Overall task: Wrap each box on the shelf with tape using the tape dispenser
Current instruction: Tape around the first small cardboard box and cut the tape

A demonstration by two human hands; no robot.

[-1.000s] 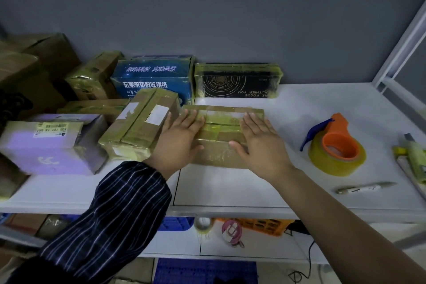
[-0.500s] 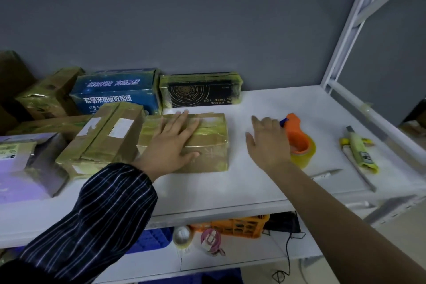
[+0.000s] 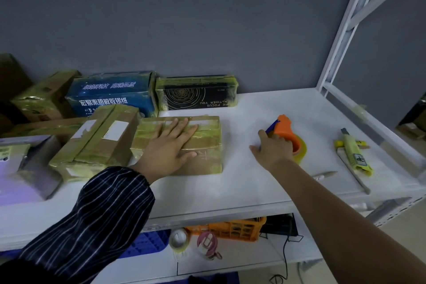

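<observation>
Room: a grey wall (image 3: 207, 30) behind a white metal shelf (image 3: 253, 182), whose board serves as the bench.
Landmark: brown box (image 3: 207, 159), banded with yellowish tape, near the shelf's front edge.
Left hand: (image 3: 170, 145) flat on top of the brown box, fingers spread, pressing down.
Right hand: (image 3: 274, 150) right of the brown box, laid on the tape dispenser (image 3: 285, 125); thumb held wide, fingers bent over the roll. Whether they have closed in a grip I cannot tell.
Tape dispenser: orange with a yellowish roll, on the shelf right of the brown box and apart from it.
Step in hand: probably taking up the dispenser for another band. To do it well, seize the orange handle firmly, keep the fingers off the blue cutter end, and keep the box pinned so the pull of the tape cannot slide it.
Other boxes: long box (image 3: 99, 138) against the brown box's left side; blue box (image 3: 110, 94) and black box (image 3: 196, 94) behind it, by the wall.
Farther right of the brown box: pen (image 3: 325, 174), yellow knife (image 3: 352, 152).
Below the brown box: orange basket (image 3: 235, 228), spare tape roll (image 3: 178, 240).
</observation>
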